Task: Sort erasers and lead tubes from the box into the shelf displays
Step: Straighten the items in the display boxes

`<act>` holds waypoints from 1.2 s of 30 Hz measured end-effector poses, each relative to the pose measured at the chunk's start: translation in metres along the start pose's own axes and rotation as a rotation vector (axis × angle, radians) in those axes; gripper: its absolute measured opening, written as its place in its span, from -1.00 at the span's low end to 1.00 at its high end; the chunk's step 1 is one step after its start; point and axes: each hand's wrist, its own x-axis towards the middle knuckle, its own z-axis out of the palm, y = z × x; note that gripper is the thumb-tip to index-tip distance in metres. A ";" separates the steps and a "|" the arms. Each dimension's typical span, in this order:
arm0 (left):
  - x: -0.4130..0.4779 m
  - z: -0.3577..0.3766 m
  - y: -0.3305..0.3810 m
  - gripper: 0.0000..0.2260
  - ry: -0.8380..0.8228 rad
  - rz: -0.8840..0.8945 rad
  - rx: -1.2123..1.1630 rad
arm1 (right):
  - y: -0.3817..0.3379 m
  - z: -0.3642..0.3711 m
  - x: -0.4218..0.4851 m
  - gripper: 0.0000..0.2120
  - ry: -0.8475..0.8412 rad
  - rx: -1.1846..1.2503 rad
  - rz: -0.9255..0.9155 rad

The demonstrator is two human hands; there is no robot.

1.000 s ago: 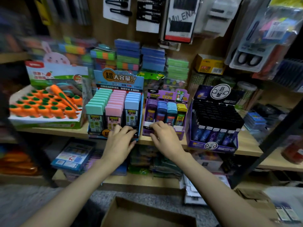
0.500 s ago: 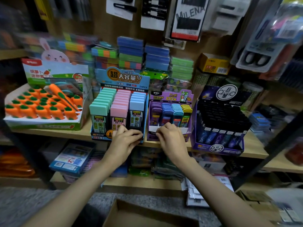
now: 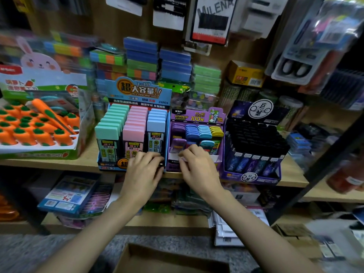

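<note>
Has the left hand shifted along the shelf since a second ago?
No. The left hand is still at the front right corner of the blue lead display, just as before. Only the camera's framing has changed.

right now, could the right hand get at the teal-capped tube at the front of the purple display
Probably yes: the right hand is at the front edge of the purple display, and the teal-capped tube stands just past its fingers with nothing in between.

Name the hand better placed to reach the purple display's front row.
Right: the right hand rests at the front of the purple display, while the left hand is at the blue display.
</note>
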 end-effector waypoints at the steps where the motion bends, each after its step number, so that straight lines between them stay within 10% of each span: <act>1: 0.001 -0.003 0.004 -0.77 0.035 0.009 -0.004 | 0.000 -0.003 0.001 -0.87 0.046 0.006 -0.017; 16: 0.034 0.005 0.035 -0.58 -0.148 0.070 0.011 | 0.042 -0.023 -0.007 -0.80 0.345 -0.041 -0.003; 26: 0.029 0.018 0.038 -0.66 -0.228 0.048 -0.034 | 0.045 -0.021 -0.031 -0.62 0.107 -0.043 -0.016; 36: 0.024 0.010 0.057 -0.68 -0.137 0.020 0.032 | 0.093 -0.039 -0.076 -0.79 0.288 -0.215 0.205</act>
